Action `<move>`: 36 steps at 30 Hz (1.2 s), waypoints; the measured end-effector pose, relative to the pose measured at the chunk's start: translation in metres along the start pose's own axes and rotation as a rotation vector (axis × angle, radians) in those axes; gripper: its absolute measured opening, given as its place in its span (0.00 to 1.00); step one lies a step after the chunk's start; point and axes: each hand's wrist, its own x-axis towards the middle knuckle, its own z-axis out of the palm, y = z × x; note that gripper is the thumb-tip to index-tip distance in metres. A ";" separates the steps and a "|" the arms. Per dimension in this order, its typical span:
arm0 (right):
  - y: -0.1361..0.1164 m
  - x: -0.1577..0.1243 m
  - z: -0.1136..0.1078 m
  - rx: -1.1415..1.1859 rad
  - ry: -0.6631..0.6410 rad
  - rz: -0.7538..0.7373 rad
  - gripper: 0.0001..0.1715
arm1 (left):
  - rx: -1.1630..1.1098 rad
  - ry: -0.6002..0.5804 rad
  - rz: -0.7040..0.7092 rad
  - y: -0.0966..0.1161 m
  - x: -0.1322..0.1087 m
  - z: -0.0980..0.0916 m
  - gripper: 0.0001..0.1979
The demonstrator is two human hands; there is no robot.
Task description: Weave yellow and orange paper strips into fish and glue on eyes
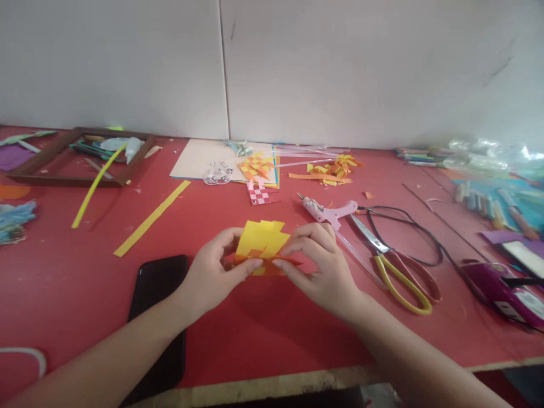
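Both of my hands hold a small woven paper piece [262, 241] of yellow and orange strips, just above the red table [255, 334]. My left hand [215, 272] pinches its left and lower edge with thumb and fingers. My right hand [321, 266] pinches its right side, fingers curled over the strips. The yellow strip ends stick up above my fingers.
A black phone [159, 294] lies under my left forearm. Yellow-handled scissors [393, 266], a pink glue gun [329, 212] with a black cord and a purple device [501, 286] lie to the right. Paper strips, woven pieces [259, 170], a wooden frame [76, 156] and pens sit farther back.
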 end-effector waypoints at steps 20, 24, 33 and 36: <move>-0.011 -0.002 -0.001 -0.014 0.072 -0.219 0.09 | -0.157 0.060 0.253 -0.011 -0.007 0.011 0.31; -0.013 -0.003 0.000 -0.012 0.048 -0.246 0.12 | -0.166 0.021 0.360 -0.008 -0.006 0.014 0.30; -0.015 -0.004 -0.001 -0.042 0.075 -0.204 0.09 | -0.203 0.022 0.243 -0.002 -0.009 0.015 0.35; -0.016 -0.002 -0.003 -0.100 0.139 -0.180 0.10 | -0.134 0.046 0.296 -0.007 -0.008 0.014 0.37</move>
